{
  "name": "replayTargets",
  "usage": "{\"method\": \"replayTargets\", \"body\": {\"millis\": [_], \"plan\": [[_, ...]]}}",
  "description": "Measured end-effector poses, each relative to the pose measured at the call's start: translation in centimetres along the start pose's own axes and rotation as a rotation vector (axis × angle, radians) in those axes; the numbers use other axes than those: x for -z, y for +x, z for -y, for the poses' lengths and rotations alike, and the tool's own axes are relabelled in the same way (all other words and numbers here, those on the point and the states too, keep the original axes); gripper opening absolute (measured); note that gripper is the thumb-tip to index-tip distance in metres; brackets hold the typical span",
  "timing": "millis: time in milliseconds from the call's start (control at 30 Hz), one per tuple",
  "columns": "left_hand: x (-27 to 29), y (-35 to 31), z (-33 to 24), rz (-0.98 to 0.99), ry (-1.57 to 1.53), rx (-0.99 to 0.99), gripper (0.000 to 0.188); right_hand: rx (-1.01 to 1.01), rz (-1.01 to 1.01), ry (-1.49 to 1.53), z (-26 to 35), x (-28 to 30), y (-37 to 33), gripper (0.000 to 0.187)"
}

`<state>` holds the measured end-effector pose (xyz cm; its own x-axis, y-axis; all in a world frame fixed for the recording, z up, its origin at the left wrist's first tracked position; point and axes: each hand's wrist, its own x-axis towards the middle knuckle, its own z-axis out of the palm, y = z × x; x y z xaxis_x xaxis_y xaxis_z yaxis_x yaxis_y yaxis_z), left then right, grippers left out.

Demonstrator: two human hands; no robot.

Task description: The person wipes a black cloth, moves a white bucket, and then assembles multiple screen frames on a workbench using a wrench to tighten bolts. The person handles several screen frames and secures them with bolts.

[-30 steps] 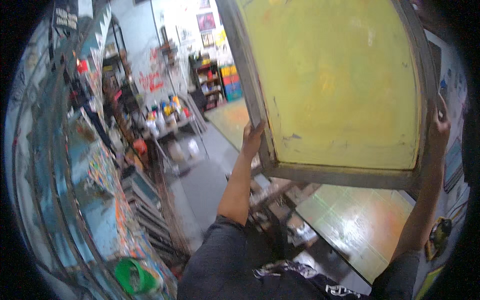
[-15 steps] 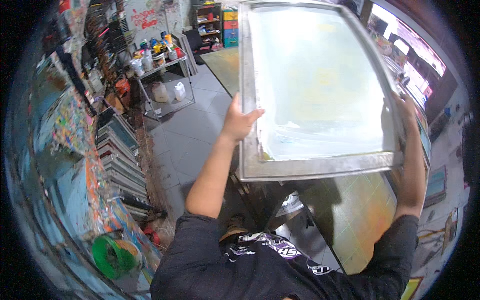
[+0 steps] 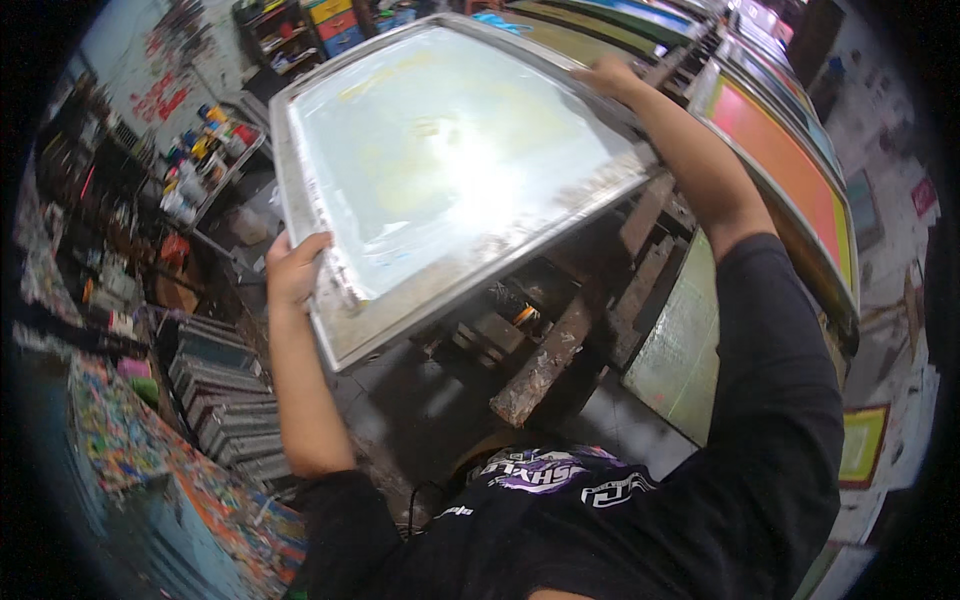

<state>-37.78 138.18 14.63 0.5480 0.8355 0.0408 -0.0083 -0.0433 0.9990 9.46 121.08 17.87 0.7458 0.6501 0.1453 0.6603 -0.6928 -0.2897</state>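
A large screen printing frame hangs in the air before me, held by both hands. Its metal border is grey, and pale mesh with yellowish smears reflects a bright glare. My left hand grips the left border near the close corner, thumb on top and fingers behind it. On the opposite border, toward the far right, my right hand is closed over the edge; some of its fingers are hidden. Beneath the frame runs a worn, stained beam of a dark rack, apart from it.
At right, a framed screen with a pink and orange surface leans among others. Several frames stand stacked at left, beyond a paint-splattered surface. Paint containers crowd a small stand. A greenish panel lies below my right arm.
My view has turned to the right. The screen printing frame has gone from upright to a flatter, slanted pose, still in both hands, and the rack beneath has come into sight.
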Motion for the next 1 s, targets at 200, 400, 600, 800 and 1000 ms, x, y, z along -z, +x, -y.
{"method": "replayTargets", "body": {"millis": [200,400,600,800,1000], "plan": [[3.9,3.1,1.7,-0.057,0.055,0.036,0.032,0.127,-0.105,0.048,5.5,-4.5,2.9,0.057],[2.8,3.1,5.3,-0.175,0.031,-0.030,0.035,0.169,-0.167,0.025,4.8,-8.5,5.0,0.053],[1.0,1.6,7.0,-0.201,-0.066,-0.044,0.036,0.150,-0.099,0.058,5.0,-9.4,4.3,0.061],[-0.3,1.5,8.2,-0.237,-0.093,-0.020,0.041,0.097,-0.083,0.147,4.3,-9.8,4.9,0.067],[-0.3,1.3,8.0,-0.247,-0.120,-0.020,0.049,0.071,0.045,0.219,4.3,-9.7,5.0,0.068]]}}
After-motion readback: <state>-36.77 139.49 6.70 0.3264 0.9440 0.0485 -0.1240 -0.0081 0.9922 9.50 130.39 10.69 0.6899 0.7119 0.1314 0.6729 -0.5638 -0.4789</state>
